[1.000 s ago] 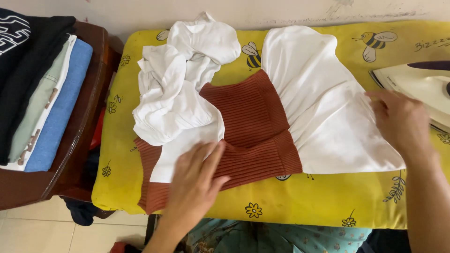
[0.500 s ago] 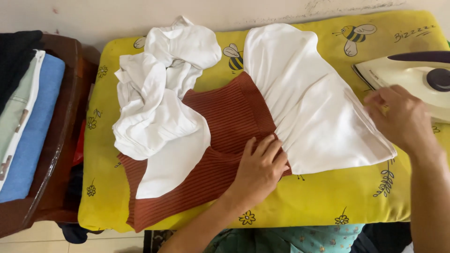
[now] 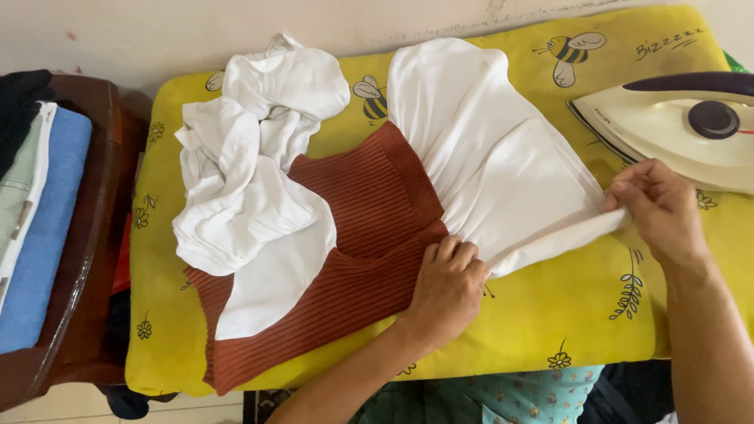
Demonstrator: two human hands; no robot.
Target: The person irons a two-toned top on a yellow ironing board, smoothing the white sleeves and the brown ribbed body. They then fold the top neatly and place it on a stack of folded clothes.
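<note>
My left hand [image 3: 446, 284] presses flat on the rust ribbed top [image 3: 369, 228]; my right hand [image 3: 660, 206] pinches its white sleeve's [image 3: 503, 165] hem, the iron [image 3: 675, 126] just beyond, yellow surface [image 3: 550, 314] bare below.

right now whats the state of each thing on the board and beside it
left hand: pressed flat on the garment where the rust panel meets the white sleeve
right hand: pinching the sleeve's end, pulling it taut
white sleeve: spread out, gathered at the seam
rust ribbed panel: lying flat, partly covered
other white sleeve: crumpled in a heap
iron: resting on the board, untouched
folded clothes: stacked on the wooden chair
</note>
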